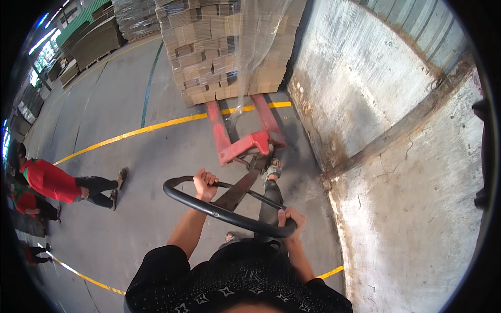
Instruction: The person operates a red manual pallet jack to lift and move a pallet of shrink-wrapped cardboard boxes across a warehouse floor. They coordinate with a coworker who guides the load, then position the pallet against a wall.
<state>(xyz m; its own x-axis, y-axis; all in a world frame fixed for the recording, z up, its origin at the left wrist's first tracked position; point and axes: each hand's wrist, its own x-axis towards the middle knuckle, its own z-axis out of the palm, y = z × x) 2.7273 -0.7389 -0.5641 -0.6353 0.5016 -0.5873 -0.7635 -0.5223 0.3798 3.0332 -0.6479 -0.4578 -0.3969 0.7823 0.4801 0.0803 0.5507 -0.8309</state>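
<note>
Both my hands grip the black loop handle of a red pallet jack [244, 145]. My left hand [205, 184] is closed round the left part of the handle [229, 215], and my right hand [293, 223] is wrapped round its right end. A dark shaft runs from the handle down to the jack's red body. The two red forks reach away from me, their far ends hidden under a tall stack of flattened brown cardboard [209, 52]. Clear plastic film [255, 47] covers part of the stack and trails down between the forks.
A stained white wall [360, 88] runs close along my right. On the left walks a person in a red shirt [52, 180], with other people behind. Yellow floor lines [141, 133] cross the grey concrete. More wrapped cardboard stacks [96, 44] stand at the far left.
</note>
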